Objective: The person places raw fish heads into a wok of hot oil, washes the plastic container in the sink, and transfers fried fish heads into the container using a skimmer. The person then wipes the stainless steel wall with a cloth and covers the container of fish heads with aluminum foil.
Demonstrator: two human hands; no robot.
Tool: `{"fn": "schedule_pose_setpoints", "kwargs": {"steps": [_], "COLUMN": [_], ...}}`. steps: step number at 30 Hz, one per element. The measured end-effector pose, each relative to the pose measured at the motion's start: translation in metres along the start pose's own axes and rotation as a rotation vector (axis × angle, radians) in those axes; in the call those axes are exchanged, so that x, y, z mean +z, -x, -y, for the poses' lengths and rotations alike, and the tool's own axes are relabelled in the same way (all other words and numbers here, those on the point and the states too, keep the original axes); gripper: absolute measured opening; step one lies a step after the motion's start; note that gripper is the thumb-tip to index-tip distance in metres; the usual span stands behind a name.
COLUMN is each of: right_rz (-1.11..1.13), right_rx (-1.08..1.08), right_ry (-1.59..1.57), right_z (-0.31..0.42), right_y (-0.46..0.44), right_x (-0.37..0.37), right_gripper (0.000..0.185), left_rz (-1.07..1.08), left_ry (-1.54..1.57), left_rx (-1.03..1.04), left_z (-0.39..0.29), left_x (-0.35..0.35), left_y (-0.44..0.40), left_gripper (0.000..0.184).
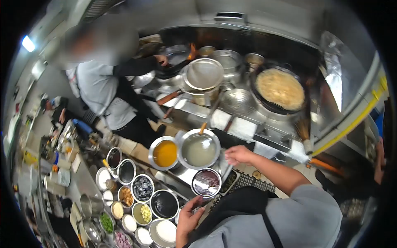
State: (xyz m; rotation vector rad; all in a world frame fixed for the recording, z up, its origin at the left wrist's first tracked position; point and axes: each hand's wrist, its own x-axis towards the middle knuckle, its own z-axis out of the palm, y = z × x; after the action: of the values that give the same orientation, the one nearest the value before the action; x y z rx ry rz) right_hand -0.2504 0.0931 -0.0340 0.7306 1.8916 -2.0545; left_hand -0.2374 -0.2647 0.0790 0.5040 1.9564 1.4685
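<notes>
- Two pots stand nearest the hands: the red pot (206,182), and the cloudy pot (199,150) at its 12 o'clock.
- Steel desk (185,175) shows bare only in narrow strips between the pots; the stove's front edge, laid with towels (244,127), bounds the room at 12 o'clock of the right hand (237,156).
- Floor (248,170) shows in a gap at 5 o'clock of that hand, between desk and forearm.
- Right hand hovers just beside the cloudy pot, at its 3 o'clock, fingers half curled towards 9; whether anything sits between the fingertips, I cannot tell.
- Left hand (189,215) is at 7 o'clock of the red pot, thumb and forefinger parted, no object visible in its grip; whether a fingertip touches the rim is unclear.
- Both pots stand upright, round mouths facing up.
- Ladle (203,127) lies with its long axis from 1 to 7 o'clock, wooden handle end over the cloudy pot.
- Red pot holds dark red stuff; the cloudy pot, pale liquid; the orange pot (163,153), at the cloudy pot's 9 o'clock, bright orange liquid.
- Wok (280,90), at 1 o'clock of the right hand: frothy tan contents.
- Tubs at 8 o'clock of the orange pot include black chunks (143,188) and yellow dice (145,214).
</notes>
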Motion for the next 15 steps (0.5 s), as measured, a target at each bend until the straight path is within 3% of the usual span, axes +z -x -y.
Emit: {"fn": "schedule_pose_setpoints", "kwargs": {"steps": [4, 9, 15], "right_rz": [0.009, -0.045, -0.201], "right_rx": [0.039, 0.074, 0.114], "right_ry": [-0.211, -0.148, -0.268], "right_z": [0.015, 0.014, -0.048], "right_y": [-0.002, 0.024, 0.063], "right_x": [0.008, 0.003, -0.033], "right_gripper": [0.034, 0.029, 0.023], "left_rz": [0.0, 0.042, 0.17], "left_ry": [0.097, 0.144, 0.139], "left_rx": [0.021, 0.006, -0.011], "left_z": [0.014, 0.012, -0.012], "left_x": [-0.002, 0.0, 0.008], "left_y": [-0.003, -0.014, -0.039], "left_gripper": [0.05, 0.048, 0.049]}}
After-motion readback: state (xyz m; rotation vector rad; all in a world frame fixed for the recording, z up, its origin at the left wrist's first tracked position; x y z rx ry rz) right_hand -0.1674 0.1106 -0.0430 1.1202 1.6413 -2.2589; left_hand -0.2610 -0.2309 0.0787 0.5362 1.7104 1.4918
